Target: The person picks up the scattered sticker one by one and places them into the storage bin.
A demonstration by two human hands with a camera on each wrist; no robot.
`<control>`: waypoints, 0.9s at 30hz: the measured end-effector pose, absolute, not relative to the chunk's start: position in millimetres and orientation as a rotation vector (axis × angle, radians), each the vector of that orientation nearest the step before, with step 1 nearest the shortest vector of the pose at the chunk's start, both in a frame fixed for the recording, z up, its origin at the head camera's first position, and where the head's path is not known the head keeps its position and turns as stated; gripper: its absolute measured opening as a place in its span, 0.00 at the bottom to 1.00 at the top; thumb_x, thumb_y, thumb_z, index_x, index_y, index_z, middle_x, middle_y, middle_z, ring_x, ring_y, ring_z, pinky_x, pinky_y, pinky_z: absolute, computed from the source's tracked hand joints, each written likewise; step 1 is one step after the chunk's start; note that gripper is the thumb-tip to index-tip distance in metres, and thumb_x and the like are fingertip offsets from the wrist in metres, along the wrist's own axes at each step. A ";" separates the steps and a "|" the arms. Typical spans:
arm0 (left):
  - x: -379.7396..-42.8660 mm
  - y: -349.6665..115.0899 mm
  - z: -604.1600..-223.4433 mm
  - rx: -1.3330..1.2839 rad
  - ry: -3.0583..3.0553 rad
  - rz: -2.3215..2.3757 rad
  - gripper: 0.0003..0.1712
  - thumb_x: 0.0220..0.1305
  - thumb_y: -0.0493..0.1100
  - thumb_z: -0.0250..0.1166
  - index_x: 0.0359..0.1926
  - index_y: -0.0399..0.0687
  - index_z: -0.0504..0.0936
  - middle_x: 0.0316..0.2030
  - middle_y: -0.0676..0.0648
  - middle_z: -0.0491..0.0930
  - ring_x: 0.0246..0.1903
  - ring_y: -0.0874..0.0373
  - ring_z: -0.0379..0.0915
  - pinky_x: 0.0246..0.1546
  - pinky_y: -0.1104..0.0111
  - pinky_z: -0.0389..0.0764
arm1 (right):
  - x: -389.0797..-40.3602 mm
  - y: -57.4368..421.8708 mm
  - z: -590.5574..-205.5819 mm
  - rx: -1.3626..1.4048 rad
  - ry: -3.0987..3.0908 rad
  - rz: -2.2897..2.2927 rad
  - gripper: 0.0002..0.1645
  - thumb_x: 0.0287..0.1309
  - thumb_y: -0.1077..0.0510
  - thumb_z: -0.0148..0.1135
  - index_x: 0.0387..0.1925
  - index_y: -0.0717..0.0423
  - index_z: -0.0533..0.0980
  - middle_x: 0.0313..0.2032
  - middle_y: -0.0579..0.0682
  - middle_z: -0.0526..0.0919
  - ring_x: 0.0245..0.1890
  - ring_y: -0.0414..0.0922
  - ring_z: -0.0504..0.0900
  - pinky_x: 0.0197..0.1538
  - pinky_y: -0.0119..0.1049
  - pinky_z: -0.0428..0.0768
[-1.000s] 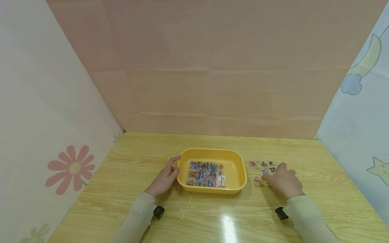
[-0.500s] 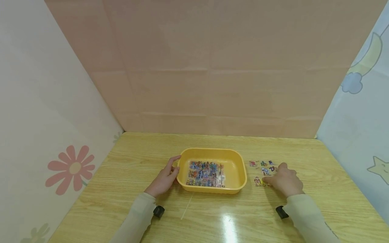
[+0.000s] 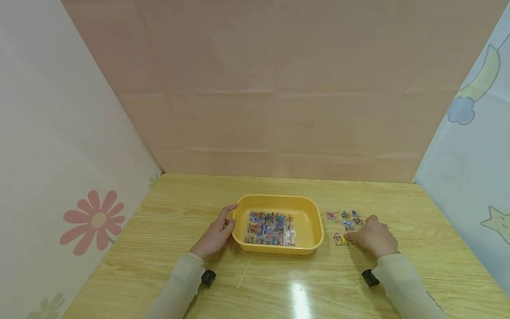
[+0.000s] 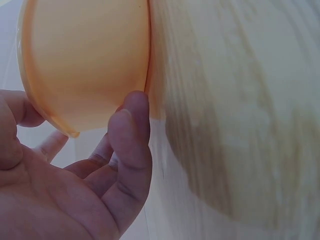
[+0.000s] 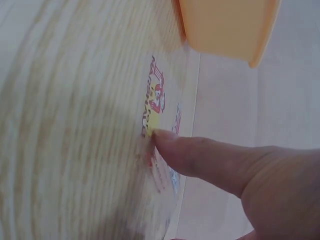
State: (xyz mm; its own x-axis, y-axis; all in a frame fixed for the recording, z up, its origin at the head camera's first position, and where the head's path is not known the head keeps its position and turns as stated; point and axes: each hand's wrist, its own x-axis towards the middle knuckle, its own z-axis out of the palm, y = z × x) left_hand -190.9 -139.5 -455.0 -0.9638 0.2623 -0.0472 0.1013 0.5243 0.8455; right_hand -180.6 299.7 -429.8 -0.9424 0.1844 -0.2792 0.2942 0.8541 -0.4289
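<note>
A yellow plastic basin (image 3: 308,221) stands on the table. A clear sheet with many small colourful pictures (image 3: 271,228) lies in its left and middle part. My left hand (image 3: 215,235) holds the basin's left end; in the left wrist view its thumb and fingers bend around the rim and lower wall. To the basin's right is a clear sticker sheet (image 3: 338,239) with cartoon figures. My right hand (image 3: 374,237) grips this sheet near its right side, its thumb (image 5: 172,145) touching the yellow print. Its other fingers are mostly hidden in the right wrist view.
The wooden table (image 3: 159,248) bears a thin pale strip (image 3: 245,272) in front of the basin. Both wrists wear black devices (image 3: 208,278). A brown paper backdrop (image 3: 275,110) stands behind, with patterned walls left and right.
The prints on the sticker sheet shift slightly under my right hand, and more of the lettering by the thumb shows. My left hand and the basin stay in place.
</note>
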 end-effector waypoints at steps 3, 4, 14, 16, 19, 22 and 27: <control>-191.1 -139.7 -454.7 0.319 2.590 1.421 0.28 0.81 0.47 0.47 0.77 0.61 0.55 0.38 0.43 0.77 0.30 0.52 0.74 0.30 0.63 0.75 | -181.4 301.7 -430.2 0.352 2.795 -0.709 0.54 0.50 0.35 0.72 0.54 0.79 0.63 0.46 0.77 0.75 0.38 0.63 0.79 0.34 0.51 0.75; -191.0 -139.7 -454.4 0.320 2.591 1.420 0.28 0.81 0.47 0.47 0.77 0.61 0.55 0.38 0.43 0.77 0.30 0.52 0.74 0.31 0.63 0.75 | -181.7 302.6 -430.7 0.347 2.793 -0.716 0.54 0.50 0.34 0.72 0.53 0.79 0.64 0.45 0.76 0.76 0.38 0.62 0.78 0.33 0.51 0.75; -190.7 -140.4 -454.0 0.328 2.581 1.423 0.28 0.81 0.47 0.47 0.76 0.61 0.55 0.38 0.44 0.77 0.29 0.52 0.74 0.28 0.63 0.76 | -183.0 308.1 -433.3 0.281 2.762 -0.771 0.51 0.50 0.34 0.72 0.50 0.79 0.69 0.45 0.73 0.76 0.40 0.62 0.76 0.39 0.52 0.76; -190.9 -140.3 -454.0 0.327 2.583 1.421 0.28 0.81 0.47 0.47 0.76 0.61 0.55 0.38 0.44 0.77 0.29 0.52 0.74 0.29 0.63 0.75 | -183.8 307.8 -433.1 0.275 2.750 -0.765 0.55 0.50 0.34 0.71 0.55 0.82 0.67 0.52 0.78 0.72 0.47 0.69 0.75 0.46 0.59 0.76; -191.1 -140.3 -454.2 0.322 2.584 1.418 0.28 0.81 0.47 0.47 0.76 0.62 0.56 0.38 0.44 0.77 0.29 0.52 0.74 0.29 0.64 0.75 | -184.4 306.6 -432.4 0.275 2.734 -0.780 0.53 0.52 0.37 0.71 0.56 0.82 0.68 0.55 0.79 0.71 0.50 0.70 0.74 0.49 0.61 0.75; -191.2 -140.5 -453.9 0.321 2.577 1.420 0.28 0.81 0.48 0.47 0.76 0.62 0.55 0.38 0.44 0.77 0.28 0.52 0.73 0.27 0.64 0.75 | -185.1 304.6 -431.4 0.280 2.735 -0.812 0.42 0.53 0.41 0.70 0.50 0.77 0.73 0.49 0.73 0.77 0.44 0.62 0.76 0.45 0.55 0.76; -191.1 -141.3 -454.2 0.333 2.569 1.420 0.28 0.81 0.48 0.47 0.77 0.61 0.55 0.39 0.43 0.77 0.28 0.52 0.73 0.28 0.63 0.75 | -185.4 301.6 -431.4 0.285 2.740 -0.850 0.32 0.53 0.45 0.70 0.44 0.71 0.75 0.42 0.64 0.78 0.40 0.55 0.75 0.41 0.47 0.74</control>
